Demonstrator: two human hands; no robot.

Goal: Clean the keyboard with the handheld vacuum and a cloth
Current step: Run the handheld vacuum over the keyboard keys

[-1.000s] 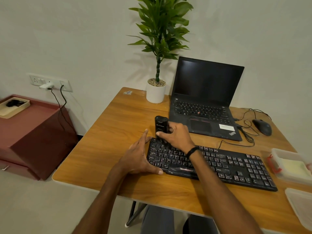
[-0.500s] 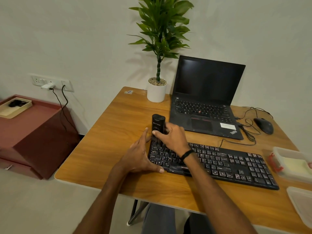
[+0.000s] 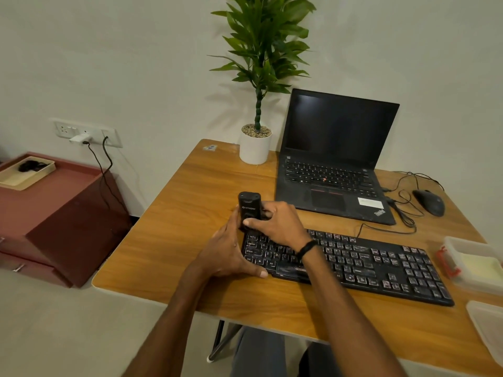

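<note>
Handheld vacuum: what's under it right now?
The handheld vacuum stands upright over the keyboard's top-left corner, gripped by the right hand. Its nozzle and the keys directly beneath are hidden by that hand and the left hand.

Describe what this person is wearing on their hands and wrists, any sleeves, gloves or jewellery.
No sleeves are in view. The right hand has a slim black band round its wrist. The left hand and its wrist wear nothing. No gloves or rings show on either hand.
</note>
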